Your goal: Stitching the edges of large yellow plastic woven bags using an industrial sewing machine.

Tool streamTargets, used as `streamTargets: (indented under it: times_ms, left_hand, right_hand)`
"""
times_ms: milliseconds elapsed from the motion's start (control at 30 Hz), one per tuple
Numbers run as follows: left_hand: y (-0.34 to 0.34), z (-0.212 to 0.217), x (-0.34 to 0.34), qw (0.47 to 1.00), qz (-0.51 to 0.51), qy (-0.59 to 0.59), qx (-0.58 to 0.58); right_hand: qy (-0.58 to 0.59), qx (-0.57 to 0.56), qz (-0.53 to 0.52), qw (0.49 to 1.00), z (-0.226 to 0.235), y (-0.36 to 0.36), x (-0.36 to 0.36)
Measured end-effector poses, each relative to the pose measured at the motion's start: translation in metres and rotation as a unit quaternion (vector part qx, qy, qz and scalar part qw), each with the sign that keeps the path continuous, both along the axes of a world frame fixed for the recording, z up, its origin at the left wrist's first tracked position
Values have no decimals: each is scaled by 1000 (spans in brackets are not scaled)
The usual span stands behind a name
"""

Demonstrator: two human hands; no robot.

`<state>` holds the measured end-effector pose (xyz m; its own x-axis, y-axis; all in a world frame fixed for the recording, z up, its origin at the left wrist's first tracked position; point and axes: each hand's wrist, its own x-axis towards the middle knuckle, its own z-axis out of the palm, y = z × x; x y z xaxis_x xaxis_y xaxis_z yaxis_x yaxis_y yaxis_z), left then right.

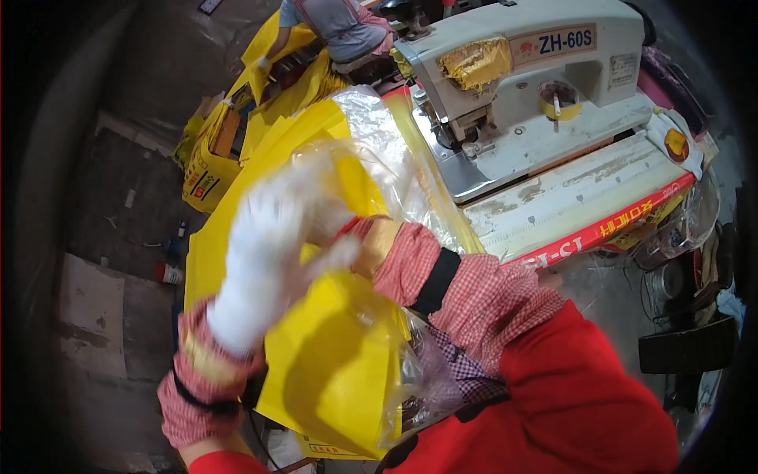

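Two gloved hands, left (264, 261) and right (332, 229), blurred, grip unclear, at clear plastic (387, 166) over yellow fabric (332, 371), sewing machine (537, 87) beside.

Fabric sheet (332, 371) lies in front of the person, inside a plastic bag (387, 150). Sewing machine (529, 87) on table (584, 197), right of bag. Fabric stack (276, 95) behind, second person (339, 28) beyond it. Box (207, 178) on floor (95, 300), left.

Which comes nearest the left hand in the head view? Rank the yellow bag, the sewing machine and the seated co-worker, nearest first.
From the left hand, gloved white and blurred:
1. Yellow bag: directly under and beside the hand, inside clear plastic wrap.
2. Sewing machine: up and to the right, on its table.
3. Co-worker: at the top edge, beyond the yellow stacks.
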<state>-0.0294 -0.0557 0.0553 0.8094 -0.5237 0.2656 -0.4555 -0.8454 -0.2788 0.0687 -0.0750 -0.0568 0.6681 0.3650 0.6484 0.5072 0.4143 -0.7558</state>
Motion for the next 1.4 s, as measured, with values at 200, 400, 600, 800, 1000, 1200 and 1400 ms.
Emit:
streamTargets:
  times_ms: [200, 400, 600, 800, 1000, 1200, 1400]
  left_hand:
    - [-9, -39, 107, 972, 74, -88, 205]
    - [10, -67, 79, 954, 102, 282, 16]
    - [46, -45, 144, 911, 194, -238, 273]
    - [35, -50, 165, 930, 261, -134, 221]
    - [25, 78, 195, 897, 204, -188, 345]
    - [0, 116, 186, 917, 131, -135, 352]
    - [-18, 109, 171, 919, 205, -108, 320]
  right_hand:
    - [-191, -513, 125, 828, -9, -16, -25]
    - [-38, -308, 195, 930, -28, -52, -39]
    - [14, -442, 247, 862, -25, -54, -27]
    - [113, -446, 250, 852, -37, -36, -36]
    - [-8, -292, 405, 866, -86, -25, -130]
    - [99, -379, 333, 858, -181, -71, -146]
    - [303, -105, 110, 941, -145, -176, -100]
